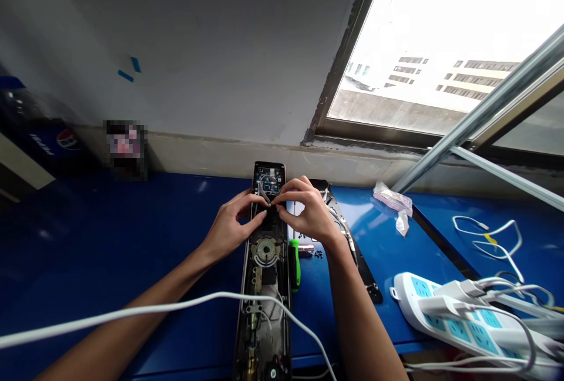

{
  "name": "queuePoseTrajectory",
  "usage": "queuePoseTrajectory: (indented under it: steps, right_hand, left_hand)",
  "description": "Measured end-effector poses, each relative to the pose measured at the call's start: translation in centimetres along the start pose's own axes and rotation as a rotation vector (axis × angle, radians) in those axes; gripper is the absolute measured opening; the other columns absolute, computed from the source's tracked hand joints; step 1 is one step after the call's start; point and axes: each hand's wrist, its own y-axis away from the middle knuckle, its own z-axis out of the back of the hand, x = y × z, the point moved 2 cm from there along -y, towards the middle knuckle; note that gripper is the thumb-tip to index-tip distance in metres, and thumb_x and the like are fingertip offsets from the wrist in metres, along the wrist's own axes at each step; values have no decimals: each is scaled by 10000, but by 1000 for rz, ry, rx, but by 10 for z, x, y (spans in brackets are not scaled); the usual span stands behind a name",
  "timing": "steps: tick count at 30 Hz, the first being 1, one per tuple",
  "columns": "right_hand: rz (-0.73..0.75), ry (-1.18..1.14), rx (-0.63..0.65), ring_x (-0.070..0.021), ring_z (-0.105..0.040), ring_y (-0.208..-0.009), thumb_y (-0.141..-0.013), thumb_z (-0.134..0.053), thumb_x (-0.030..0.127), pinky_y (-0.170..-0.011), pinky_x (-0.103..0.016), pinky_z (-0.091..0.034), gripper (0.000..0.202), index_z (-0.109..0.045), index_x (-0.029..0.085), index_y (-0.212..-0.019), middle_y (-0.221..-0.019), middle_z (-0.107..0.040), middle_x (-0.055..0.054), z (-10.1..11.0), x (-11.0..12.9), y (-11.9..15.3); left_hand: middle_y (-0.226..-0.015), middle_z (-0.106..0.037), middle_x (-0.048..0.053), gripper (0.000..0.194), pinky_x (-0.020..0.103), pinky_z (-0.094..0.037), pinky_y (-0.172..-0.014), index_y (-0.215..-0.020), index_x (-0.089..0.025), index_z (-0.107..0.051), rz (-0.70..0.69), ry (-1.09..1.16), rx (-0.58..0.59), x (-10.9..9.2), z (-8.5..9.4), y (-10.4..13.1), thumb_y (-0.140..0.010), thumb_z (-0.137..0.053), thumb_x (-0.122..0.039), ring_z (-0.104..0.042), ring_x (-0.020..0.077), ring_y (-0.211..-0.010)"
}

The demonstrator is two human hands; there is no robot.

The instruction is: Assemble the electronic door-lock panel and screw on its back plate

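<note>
A long opened door-lock panel (pixel 263 287) lies lengthwise on the blue table (pixel 132 240), its inner parts and a small circuit board (pixel 268 180) at the far end exposed. My left hand (pixel 230 227) grips the panel's left edge, thumb pressed on its dark middle section. My right hand (pixel 309 212) pinches a thin grey cable (pixel 264 193) just below the circuit board. The fingertips of both hands nearly meet over the panel.
A green-handled screwdriver (pixel 294 263) and several small dark screws (pixel 314 252) lie right of the panel. A black plate (pixel 363 263) sits under my right wrist. A white power strip (pixel 458 316) with plugs, a plastic bag (pixel 392 199) and a white cord (pixel 145 309) are nearby.
</note>
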Motion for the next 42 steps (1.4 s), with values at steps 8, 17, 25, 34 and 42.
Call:
queuePoseTrajectory:
  steps: [8, 17, 25, 34, 42]
  right_hand:
    - [18, 24, 5, -226, -598, -969, -874, -658, 88, -856, -369, -534, 241, -831, 245, -933, -978, -702, -61, -6, 0, 1]
    - [13, 51, 4, -218, -591, -902, -894, -635, 96, -810, -354, -514, 206, -791, 231, -902, -913, -705, -53, -15, 1, -1]
    - [19, -38, -42, -194, -626, -883, -872, -606, 91, -805, -331, -511, 211, -764, 229, -858, -908, -699, -37, -17, -4, 1]
    - [-326, -13, 98, -114, -505, -602, -805, -576, 122, -607, -259, -399, 124, -537, 236, -831, -673, -581, 58, 17, -16, 9]
    - [-720, -40, 817, -207, -717, -522, -744, -771, 265, -511, -264, -510, 282, -498, 244, -677, -503, -682, 7, 3, -26, 25]
  left_hand:
    - [-1165, -724, 46, 195, 347, -633, -890, -1120, -256, -738, 10, 39, -4, 1, 0, 0, -963, -724, -370, -740, 222, -1000]
    - [-1222, -708, 47, 154, 294, -598, -834, -1087, -249, -762, -2, -29, -5, -2, -1, 0, -972, -697, -327, -723, 211, -1023]
    - [-1121, -725, 23, 171, 287, -599, -830, -1114, -243, -695, 16, -19, -4, -5, -1, -1, -964, -702, -325, -728, 187, -936]
    - [-1274, -684, 40, 384, 345, -654, -841, -1198, -270, -528, 110, 73, -21, 2, 0, 0, -915, -769, -370, -775, 205, -949]
    - [-1238, -693, 57, 465, 387, -674, -819, -1180, -260, -480, 132, 92, -40, -1, 0, -1, -870, -801, -388, -784, 218, -899]
